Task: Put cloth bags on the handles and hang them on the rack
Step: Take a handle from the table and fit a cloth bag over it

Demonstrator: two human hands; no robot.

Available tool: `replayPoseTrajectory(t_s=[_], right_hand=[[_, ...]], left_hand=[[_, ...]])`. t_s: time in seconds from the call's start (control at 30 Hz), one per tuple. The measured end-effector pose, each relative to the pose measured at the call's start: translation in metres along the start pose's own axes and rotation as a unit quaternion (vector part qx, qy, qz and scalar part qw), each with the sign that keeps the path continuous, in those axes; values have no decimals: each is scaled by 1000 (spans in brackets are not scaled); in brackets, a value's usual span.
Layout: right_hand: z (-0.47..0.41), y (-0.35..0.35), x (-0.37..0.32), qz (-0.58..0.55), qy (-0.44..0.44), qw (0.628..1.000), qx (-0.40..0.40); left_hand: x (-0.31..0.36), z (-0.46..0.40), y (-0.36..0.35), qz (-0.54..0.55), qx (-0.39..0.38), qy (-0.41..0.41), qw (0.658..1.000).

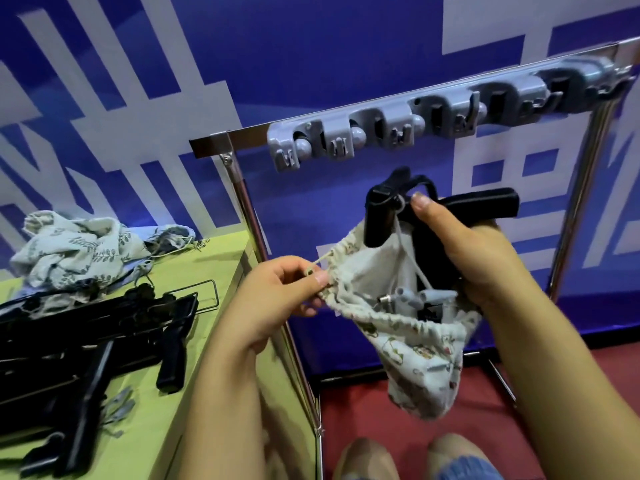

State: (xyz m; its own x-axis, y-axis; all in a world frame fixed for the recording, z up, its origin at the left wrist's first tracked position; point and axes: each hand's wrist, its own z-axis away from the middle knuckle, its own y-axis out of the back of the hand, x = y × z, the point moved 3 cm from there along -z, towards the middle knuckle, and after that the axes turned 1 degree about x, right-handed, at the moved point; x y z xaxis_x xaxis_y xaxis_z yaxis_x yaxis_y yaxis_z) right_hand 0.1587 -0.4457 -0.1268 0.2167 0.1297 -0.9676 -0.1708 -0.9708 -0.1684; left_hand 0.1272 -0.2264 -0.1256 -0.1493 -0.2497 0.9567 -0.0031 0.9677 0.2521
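While her right hand (464, 244) grips the black handle (460, 204), her left hand (284, 289) pinches the drawstring (317, 263) of the cloth bag (408, 344).

Both hands (277, 285) (460, 247) raised, fingers (320, 279) curled.

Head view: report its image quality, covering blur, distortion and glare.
Head view: wide-angle bending bows the rack and its posts; the edges are soft, so the black handles on the table smear together; the left hand and the cloth bag are fairly sharp; lighting is even, with mild sheen on the rack's metal bar.
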Motion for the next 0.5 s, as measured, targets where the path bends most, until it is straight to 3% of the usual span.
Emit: replayPoseTrajectory(t_s=[0.1,0.2,0.3,0.37,0.4,0.5], right_hand=[[-2,1,2,14,-12,1000,4],[-4,0,5,28,-40,999,15],[-3,-1,7,50,-45,998,5],[-1,-5,8,56,-44,997,-18],[0,-7,7,62,-46,997,-28],[4,-14,3,76,-34,996,-44]], left_hand=[[-4,-3,8,96,59,0,994],[-6,-5,12,246,46,9,968],[-6,-5,17,457,-19,8,889],[-3,-3,12,566,-146,-15,811],[-5,-3,10,577,-178,-31,797],[-18,-10,-1,375,-87,-42,922]])
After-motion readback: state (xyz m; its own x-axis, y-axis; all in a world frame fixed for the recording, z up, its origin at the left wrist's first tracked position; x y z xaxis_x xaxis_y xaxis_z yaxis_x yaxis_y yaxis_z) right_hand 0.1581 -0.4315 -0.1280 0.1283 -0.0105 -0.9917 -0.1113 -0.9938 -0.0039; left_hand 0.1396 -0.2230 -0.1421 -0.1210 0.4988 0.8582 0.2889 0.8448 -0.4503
